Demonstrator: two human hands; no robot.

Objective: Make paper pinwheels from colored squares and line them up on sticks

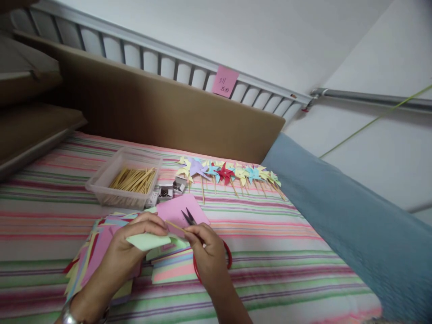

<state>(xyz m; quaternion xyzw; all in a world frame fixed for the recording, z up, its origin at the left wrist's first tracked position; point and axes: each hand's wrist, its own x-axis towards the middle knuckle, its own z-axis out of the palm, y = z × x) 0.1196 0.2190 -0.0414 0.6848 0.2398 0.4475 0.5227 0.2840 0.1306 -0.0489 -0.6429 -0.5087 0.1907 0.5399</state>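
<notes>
Hands meet just above the paper stack — left hand has its grip closed on a green sheet, right hand pinches a stick just beside it. Scissors lie beneath the right hand.

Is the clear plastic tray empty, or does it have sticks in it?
Not empty: the clear plastic tray holds a loose pile of wooden sticks lying flat, well below its rim.

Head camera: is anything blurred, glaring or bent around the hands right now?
Head view: soft, even light, no glare; left hand, right hand, green paper and scissors slightly soft; railing runs tilted across the frame; pinwheels readable.
</notes>
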